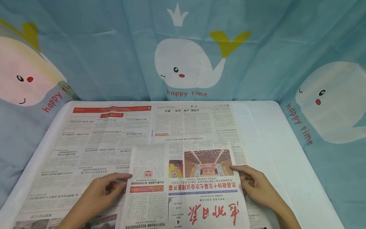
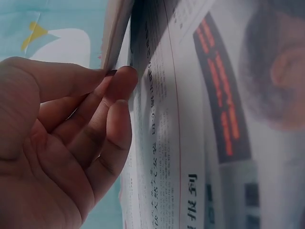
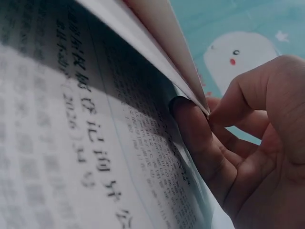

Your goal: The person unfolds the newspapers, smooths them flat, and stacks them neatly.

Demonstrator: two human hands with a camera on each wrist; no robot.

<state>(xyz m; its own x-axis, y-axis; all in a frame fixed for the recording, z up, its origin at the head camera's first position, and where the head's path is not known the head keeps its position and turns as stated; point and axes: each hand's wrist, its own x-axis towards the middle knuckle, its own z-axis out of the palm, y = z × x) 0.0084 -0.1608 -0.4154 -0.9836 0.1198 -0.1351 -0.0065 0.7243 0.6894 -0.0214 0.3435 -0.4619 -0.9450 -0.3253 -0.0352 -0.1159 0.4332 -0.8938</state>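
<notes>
L hand (image 1: 104,194) & R hand (image 1: 258,186) pinch opp. edges of upper newspaper (image 1: 178,183); red masthead (image 1: 213,213) upside-down, twd person; long axis unclear; curtain (image 1: 114,66) reads "happy time".

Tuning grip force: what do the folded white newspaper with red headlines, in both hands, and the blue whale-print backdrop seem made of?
Folded white newspaper: matte newsprint paper, judging by dense print and thin, layered edges. Blue whale-print backdrop: probably thin fabric or plastic sheeting, faintly satiny; it creases softly, but no weave shows.
</notes>
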